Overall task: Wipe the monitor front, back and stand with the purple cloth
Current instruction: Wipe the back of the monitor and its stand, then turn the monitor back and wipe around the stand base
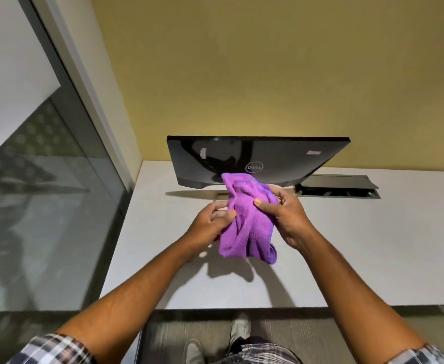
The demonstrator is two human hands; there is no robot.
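Fingers of my right hand are clenched around the upper half of the purple cloth, with the thumb pressed flat across the cloth's near face and the remaining digits wrapped behind it, largely hidden by the fabric. Left of these fingers, my left hand pinches the cloth's left edge between thumb and curled fingertips, so both hands are grasping the same item. Below the fingers, the cloth hangs bunched in two loose folds, clear of the white desk, on which it casts a shadow. Above the fingers, the cloth's top corner overlaps the lower edge of the monitor; I cannot tell whether fabric and casing are in contact. Beyond the fingers, the monitor presents its glossy black back, with a round Dell logo just above the cloth's top. Its stand is concealed behind the cloth and my hands. Right of the fingers and further back, an open cable tray is recessed into the desk. Far left of the fingers, a glass partition borders the desk. Behind the monitor rises a yellow wall. Checked sleeves cover my upper arms.
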